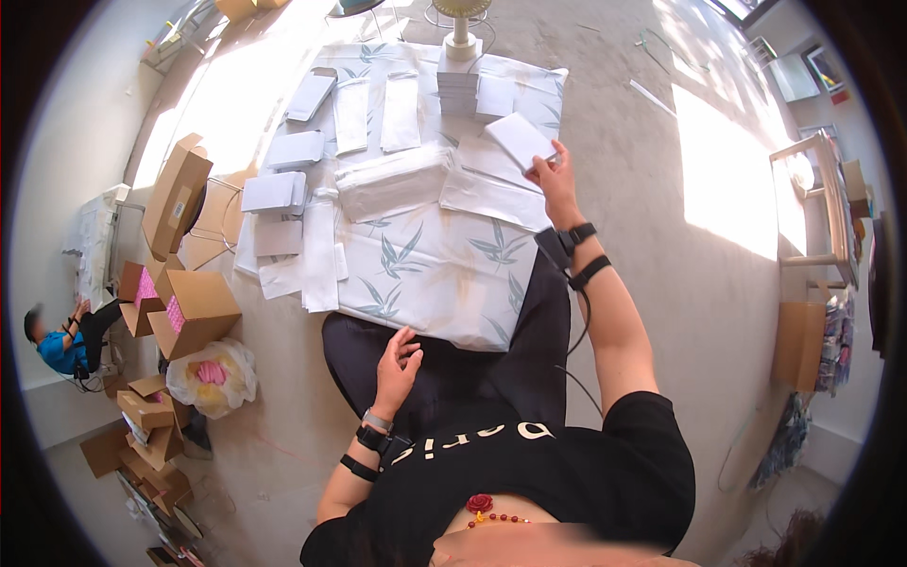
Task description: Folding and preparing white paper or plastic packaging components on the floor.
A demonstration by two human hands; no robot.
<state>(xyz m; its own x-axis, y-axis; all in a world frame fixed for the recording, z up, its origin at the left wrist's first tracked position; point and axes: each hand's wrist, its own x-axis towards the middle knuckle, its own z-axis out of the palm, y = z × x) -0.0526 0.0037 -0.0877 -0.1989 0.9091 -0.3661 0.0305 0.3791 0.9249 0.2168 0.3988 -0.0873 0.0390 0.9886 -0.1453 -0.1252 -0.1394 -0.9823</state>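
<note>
At the right side of the table my right hand (556,180) pinches the near corner of a flat white rectangular card (520,140), its thumb and fingers closed on it. The card is tilted above some white paper sheets or sleeves (491,194); whether it is one piece or a thin stack I cannot tell. My left hand (399,367) hangs by the near table edge, fingers apart and slightly bent, with nothing in it. Left of centre lies a thick bundle of white sleeves (392,184). Stacks of white cards (274,192) line the table's left side.
The cloth on the table (397,260) has a leaf pattern. A fan (461,38) stands at the far edge, behind a tall grey-white stack (457,93). Open cardboard boxes (203,307) and a plastic bag (213,376) are on the left floor. Another person (66,345) sits far left.
</note>
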